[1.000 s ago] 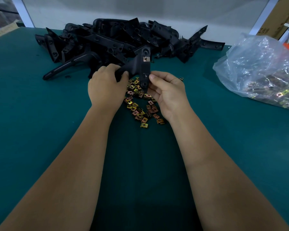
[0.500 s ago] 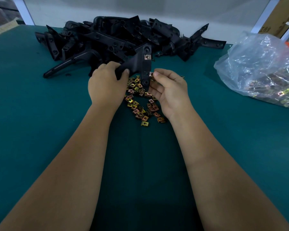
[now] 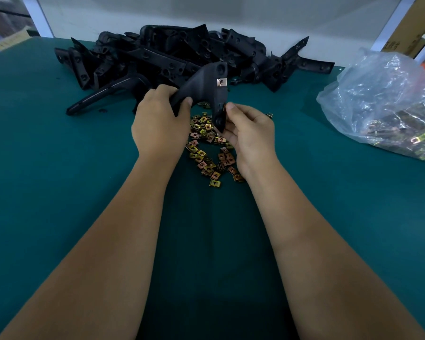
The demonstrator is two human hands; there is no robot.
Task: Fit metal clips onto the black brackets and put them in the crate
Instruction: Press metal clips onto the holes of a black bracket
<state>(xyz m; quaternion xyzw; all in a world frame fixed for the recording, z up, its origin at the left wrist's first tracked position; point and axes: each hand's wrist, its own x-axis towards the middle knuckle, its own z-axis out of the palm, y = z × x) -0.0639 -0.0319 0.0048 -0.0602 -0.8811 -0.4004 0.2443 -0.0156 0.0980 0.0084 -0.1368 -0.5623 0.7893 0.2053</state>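
My left hand (image 3: 158, 126) grips the stem of a black bracket (image 3: 206, 89) held upright above the table. One metal clip (image 3: 221, 82) sits on the bracket's upper right edge. My right hand (image 3: 249, 133) pinches the bracket's lower right edge, thumb pressed on a second clip (image 3: 225, 108) that is mostly hidden. Below the hands, several loose brass-coloured clips (image 3: 206, 148) lie scattered on the green table (image 3: 59, 168). No crate is in view.
A heap of black brackets (image 3: 182, 52) fills the back of the table. A clear plastic bag of clips (image 3: 390, 106) lies at the right. Cardboard boxes (image 3: 417, 25) stand beyond the table's far right corner.
The bracket has stayed in my left hand. My right thumb has slid up the bracket's right edge, pressing a clip against it.
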